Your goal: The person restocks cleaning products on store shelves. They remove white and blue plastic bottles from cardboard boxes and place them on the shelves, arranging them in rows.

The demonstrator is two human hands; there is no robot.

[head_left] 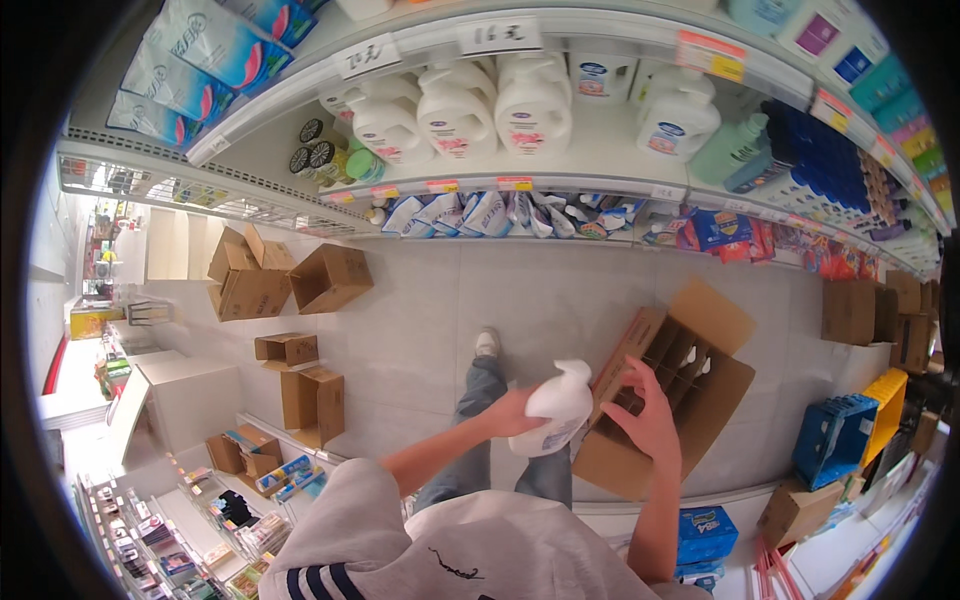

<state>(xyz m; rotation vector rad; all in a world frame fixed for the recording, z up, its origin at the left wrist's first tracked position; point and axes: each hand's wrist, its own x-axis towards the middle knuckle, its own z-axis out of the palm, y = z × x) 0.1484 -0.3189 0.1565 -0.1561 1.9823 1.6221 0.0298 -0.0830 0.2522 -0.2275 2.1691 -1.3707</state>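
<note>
On the grey floor (420, 285) we faced a long shelf (608, 140). Before it stood an unsealed, divided cardboard carton (725, 395). White jugs (535, 110) lined the shelf. Just left of the carton was a white bottle (558, 405), its side grasped by our left hand (511, 413). Our right hand (650, 420) was empty, loosely curved over the carton's left side; touching or not, we could not tell.

From here, the white bottle (552, 405), its label (557, 438) blurred, hides part of the left hand (508, 414). The right trouser leg (549, 480) vanishes behind it. Inside the carton (610, 464), dividers (676, 366) conceal all but some white tops (706, 366). Lower-left shelf goods (165, 530) are too small to name.
</note>
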